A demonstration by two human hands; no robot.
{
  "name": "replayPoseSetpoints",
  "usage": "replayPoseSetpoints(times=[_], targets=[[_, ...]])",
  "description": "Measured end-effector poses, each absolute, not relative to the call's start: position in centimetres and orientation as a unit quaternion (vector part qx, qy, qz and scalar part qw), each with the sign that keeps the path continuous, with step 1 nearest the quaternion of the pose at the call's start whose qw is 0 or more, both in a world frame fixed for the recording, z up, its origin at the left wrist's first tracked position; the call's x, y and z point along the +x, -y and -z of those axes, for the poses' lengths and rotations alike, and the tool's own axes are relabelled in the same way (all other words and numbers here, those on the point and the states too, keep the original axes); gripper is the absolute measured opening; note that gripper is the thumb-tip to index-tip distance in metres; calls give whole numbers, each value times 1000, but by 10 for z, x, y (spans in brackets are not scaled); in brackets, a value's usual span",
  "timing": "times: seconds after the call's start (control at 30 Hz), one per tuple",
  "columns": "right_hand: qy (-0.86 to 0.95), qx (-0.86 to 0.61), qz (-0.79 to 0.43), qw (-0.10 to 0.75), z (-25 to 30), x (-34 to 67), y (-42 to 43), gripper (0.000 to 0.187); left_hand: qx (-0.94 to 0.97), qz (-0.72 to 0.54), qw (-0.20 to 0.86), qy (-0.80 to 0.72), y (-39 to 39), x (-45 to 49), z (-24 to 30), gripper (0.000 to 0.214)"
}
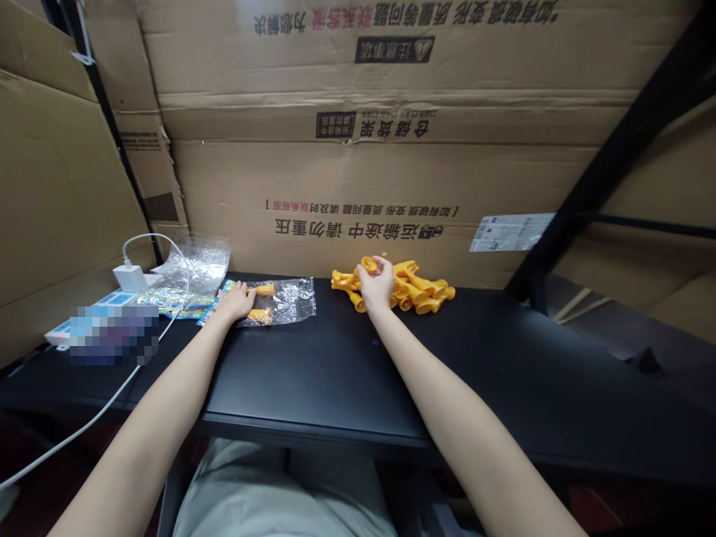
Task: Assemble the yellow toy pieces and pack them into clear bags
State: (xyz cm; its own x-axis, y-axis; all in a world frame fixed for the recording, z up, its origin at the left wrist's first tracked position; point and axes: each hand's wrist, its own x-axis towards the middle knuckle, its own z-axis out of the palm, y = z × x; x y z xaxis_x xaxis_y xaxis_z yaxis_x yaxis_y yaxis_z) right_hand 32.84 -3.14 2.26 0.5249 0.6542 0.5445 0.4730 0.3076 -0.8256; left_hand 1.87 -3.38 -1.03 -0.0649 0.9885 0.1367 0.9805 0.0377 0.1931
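Observation:
My left hand [236, 302] lies over the printed end of a clear plastic bag [296, 298], its fingers curled on the film. Inside the bag are two yellow plastic pieces, an upper one [265, 289] and a lower one [259, 316]. Above the left part of a heap of similar yellow plastic pieces [425, 291], my right hand [378, 283] pinches one yellow piece with a round, cup-like end [368, 264]. The rest of that piece is hidden behind the fingers, and its exact kind cannot be made out.
More clear printed bags [193, 272] lie at the left, near a power strip [112, 300] with a white charger [130, 278]. The charger's white cable [134, 371] crosses the black table [313, 380]. A cardboard sheet [358, 175] walls off the back; a black post [604, 142] slants at right.

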Motion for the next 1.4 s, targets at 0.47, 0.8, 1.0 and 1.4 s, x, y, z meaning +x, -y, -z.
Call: replayPoseSetpoints(times=[0.47, 0.8, 1.0, 1.4], targets=[[790, -448, -66, 413, -22, 280, 68, 29, 697, -105, 17, -710, 34, 18, 9, 61], [851, -504, 36, 143, -29, 278, 78, 24, 699, -97, 30, -708, 39, 21, 6, 62], [816, -576, -9, 45, -38, 295, 76, 11, 739, -105, 7, -666, 42, 22, 2, 54], [798, -590, -5, 127, -42, 287, 83, 17, 758, -145, 53, -633, 42, 28, -1, 47]])
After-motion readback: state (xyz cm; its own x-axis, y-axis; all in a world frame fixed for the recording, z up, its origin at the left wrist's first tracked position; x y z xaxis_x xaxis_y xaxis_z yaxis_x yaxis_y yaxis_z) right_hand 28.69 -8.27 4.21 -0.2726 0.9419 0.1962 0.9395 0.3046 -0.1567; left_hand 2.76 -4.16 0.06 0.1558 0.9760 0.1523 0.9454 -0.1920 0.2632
